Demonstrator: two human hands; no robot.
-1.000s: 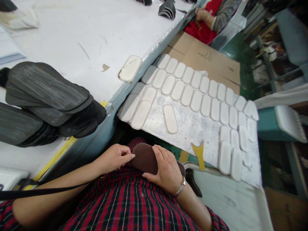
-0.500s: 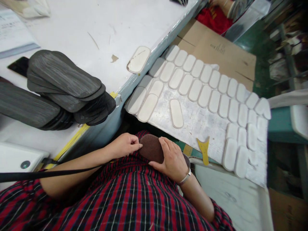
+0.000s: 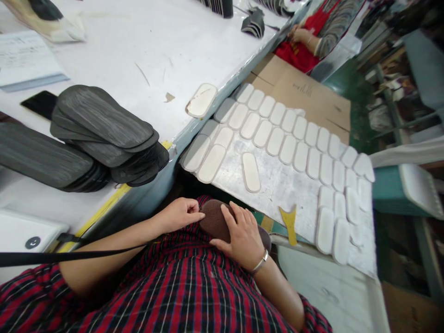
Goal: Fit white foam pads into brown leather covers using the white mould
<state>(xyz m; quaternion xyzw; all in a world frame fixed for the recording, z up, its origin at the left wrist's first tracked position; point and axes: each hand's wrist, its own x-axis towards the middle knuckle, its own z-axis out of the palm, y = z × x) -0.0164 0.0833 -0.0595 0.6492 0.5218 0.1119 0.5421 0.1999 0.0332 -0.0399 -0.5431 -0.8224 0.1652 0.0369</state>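
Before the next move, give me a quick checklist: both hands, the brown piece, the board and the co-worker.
1. Right hand on the brown piece: ok, fingers spread over it.
2. Left hand at the piece's edge: ok, thumb tip there; firm pinch, cannot tell.
3. Underside of the piece: cannot tell, hidden.
4. White pieces lying separately on the board: not ok, some overlap at its left corner.
5. Co-worker's hands apart: ok, across the cardboard.
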